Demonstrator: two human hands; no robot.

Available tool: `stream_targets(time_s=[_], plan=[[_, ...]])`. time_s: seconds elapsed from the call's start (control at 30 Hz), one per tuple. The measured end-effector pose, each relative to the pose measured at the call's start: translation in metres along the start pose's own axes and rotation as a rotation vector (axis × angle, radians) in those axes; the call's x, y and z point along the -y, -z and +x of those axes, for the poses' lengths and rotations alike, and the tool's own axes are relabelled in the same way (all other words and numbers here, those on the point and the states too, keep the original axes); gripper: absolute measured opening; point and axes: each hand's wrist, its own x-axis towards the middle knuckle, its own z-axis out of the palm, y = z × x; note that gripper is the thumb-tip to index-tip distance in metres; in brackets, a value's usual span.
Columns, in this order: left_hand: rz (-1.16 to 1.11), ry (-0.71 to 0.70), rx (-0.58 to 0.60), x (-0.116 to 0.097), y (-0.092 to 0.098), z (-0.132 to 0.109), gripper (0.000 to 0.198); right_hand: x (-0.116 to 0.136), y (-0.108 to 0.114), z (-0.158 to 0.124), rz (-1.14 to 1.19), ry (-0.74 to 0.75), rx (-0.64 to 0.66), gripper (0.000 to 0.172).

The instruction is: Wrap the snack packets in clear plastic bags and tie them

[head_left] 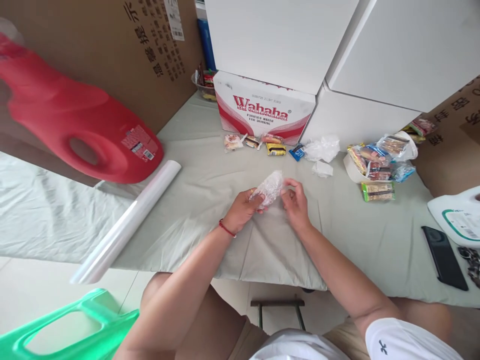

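A small bundle of clear bubble wrap (pixel 270 190) is held up at a slant over the cloth-covered table. My left hand (pixel 245 207), with a red string bracelet at the wrist, grips its lower left end, thumb on top. At the upper right end, my right hand (pixel 294 200) has its fingers curled in and pinches the edge of the wrap. Whatever is inside the bundle is too blurred to make out. Beyond my hands lie a yellow snack packet (pixel 276 149), a blue packet (pixel 297 152) and a crumpled clear plastic bag (pixel 321 148).
A white and red Wahaha water carton (pixel 264 110) stands behind the snacks. On the right are a white bowl (pixel 352 169) of packaged snacks, a green packet (pixel 378 191) and a black phone (pixel 444 257). A red jug (pixel 86 125) and a plastic film roll (pixel 131 220) occupy the left.
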Motion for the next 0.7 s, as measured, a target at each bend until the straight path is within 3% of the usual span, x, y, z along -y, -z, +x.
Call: stream_targets(time_s=[0.1,0.23,0.33,0.43,0.47,0.53,0.6,0.7], plan=[[0.036,0.0,0.052,0.0,0.0,0.002,0.044,-0.002,0.005,0.011,0.249,-0.214,0.02,0.055],[0.01,0.027,-0.007,0.003,0.003,0.007,0.046,0.001,0.013,0.02,0.431,-0.367,0.079,0.045],[0.015,-0.026,-0.189,0.005,0.005,0.009,0.044,0.004,0.019,0.023,0.532,-0.419,0.033,0.049],[0.201,-0.247,-0.477,0.003,0.003,0.004,0.034,0.006,0.021,0.024,0.581,-0.447,0.015,0.051],[0.299,-0.33,-0.524,0.002,0.001,0.0,0.031,0.006,0.02,0.023,0.589,-0.45,0.021,0.05],[0.494,-0.473,-0.492,0.002,-0.002,-0.006,0.025,0.007,0.019,0.021,0.589,-0.455,0.061,0.048],[0.657,-0.574,-0.358,0.005,-0.006,-0.009,0.023,0.008,0.017,0.019,0.583,-0.46,0.103,0.047],[0.843,-0.599,-0.224,0.015,-0.009,-0.006,0.026,0.008,0.017,0.02,0.61,-0.466,0.117,0.046]])
